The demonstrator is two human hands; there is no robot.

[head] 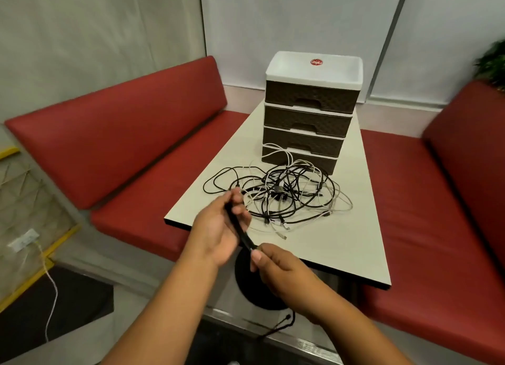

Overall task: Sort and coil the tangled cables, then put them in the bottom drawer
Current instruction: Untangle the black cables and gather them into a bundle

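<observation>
Right hand (276, 263) and left hand (218, 228) hold black cable (240, 232) diagonally.

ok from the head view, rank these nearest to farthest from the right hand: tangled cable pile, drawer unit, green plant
1. Tangled pile of black and white cables, on the table just beyond the right hand.
2. Brown-and-white plastic drawer unit, behind the pile.
3. Green plant, far right corner.

Tangle blocking your way to the bottom drawer

The cable tangle (284, 195) is lying against the bottom drawer (300, 161); bare table (341, 241) is lying open to you near right.
</observation>
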